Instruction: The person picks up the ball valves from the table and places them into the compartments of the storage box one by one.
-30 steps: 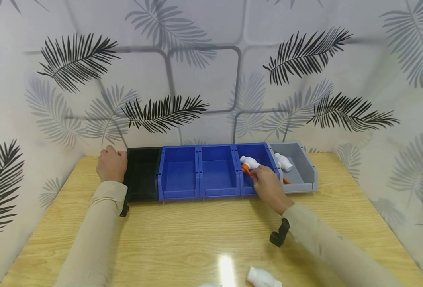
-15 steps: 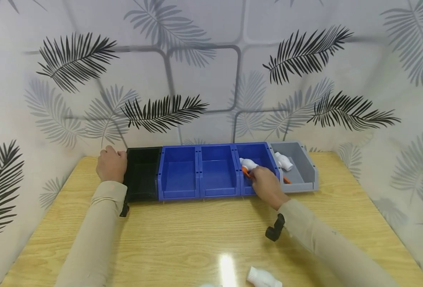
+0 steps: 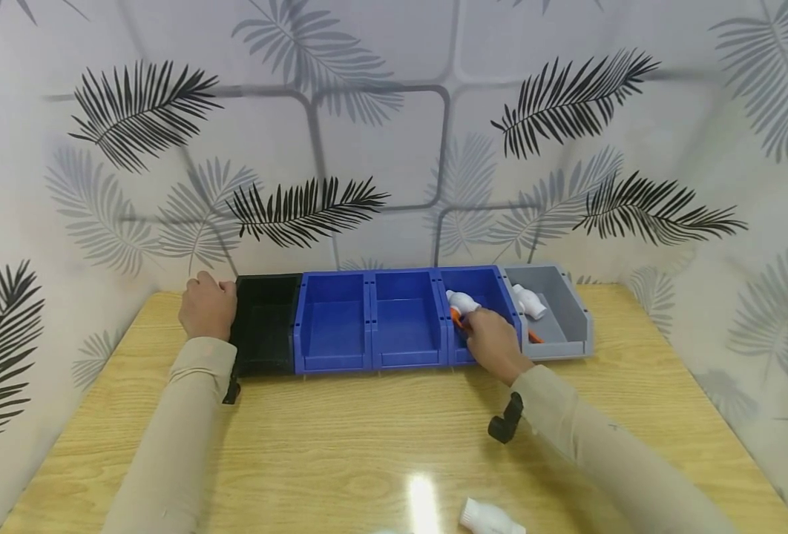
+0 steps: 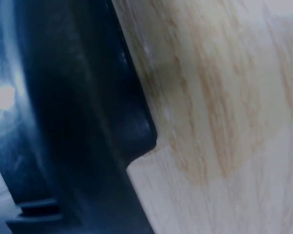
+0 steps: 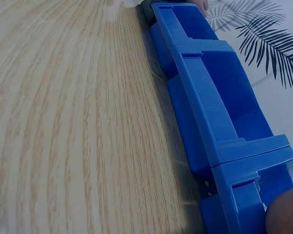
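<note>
In the head view my right hand (image 3: 496, 343) reaches into the rightmost blue bin (image 3: 490, 277), its fingers on a white plastic ball valve (image 3: 462, 301) with an orange lever handle (image 3: 456, 317). The fingertips are partly hidden behind the back of the hand. My left hand (image 3: 208, 305) holds the left side of the black bin (image 3: 265, 363) with curled fingers. That bin's dark wall (image 4: 73, 97) fills the left half of the left wrist view. Part of the right hand (image 5: 288, 212) shows at the lower corner of the right wrist view, against the blue bin.
A grey bin (image 3: 554, 349) at the row's right end holds another white valve (image 3: 529, 302) and an orange piece (image 3: 534, 336). Two more blue bins (image 3: 334, 362) stand between. A white fitting (image 3: 490, 517) lies at the near table edge. A patterned wall (image 3: 394, 148) stands behind.
My right hand has moved slightly left and lower into the blue bin, and less of the orange handle shows. My left hand has stayed put at the black bin.
</note>
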The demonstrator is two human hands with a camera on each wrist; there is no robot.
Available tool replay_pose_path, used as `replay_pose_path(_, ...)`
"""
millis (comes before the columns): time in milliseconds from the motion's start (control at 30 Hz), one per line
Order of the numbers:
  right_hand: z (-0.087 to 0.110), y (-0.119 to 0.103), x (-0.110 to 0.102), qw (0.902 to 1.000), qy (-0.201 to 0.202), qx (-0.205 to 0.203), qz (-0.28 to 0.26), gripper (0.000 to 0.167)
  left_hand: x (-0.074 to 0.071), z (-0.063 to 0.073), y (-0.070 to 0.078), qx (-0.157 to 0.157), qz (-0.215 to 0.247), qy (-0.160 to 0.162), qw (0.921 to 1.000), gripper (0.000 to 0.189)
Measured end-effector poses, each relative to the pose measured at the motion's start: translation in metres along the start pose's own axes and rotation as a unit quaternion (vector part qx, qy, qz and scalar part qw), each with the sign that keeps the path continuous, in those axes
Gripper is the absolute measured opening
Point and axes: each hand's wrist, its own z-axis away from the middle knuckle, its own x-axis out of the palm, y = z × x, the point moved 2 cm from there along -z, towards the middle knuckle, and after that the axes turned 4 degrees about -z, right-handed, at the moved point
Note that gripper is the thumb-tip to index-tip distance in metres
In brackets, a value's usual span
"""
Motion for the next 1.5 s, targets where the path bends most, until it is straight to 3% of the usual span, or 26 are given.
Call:
replay_pose_path(633,-0.0051,0.0008,0.006,0.9998,0.001,0.013,-0.012,0.01,0.0002,0.0007,0.0004,0.001,0.008,0.025,0.9997,0.03)
replay_pose_path(933,-0.0078,0.0034,0.0057,0.9988,-0.031,0.026,-0.028,0.011,-0.0009,0.0016,0.0016,-0.001,0.007,0.016,0.9998,0.031)
replay_pose_path(1500,-0.0058,0.0016,0.0038,0.9983,-0.03,0.039,-0.033,0.018,-0.0026,0.0033,0.0023,-0.006,0.005,0.007,0.9999,0.032)
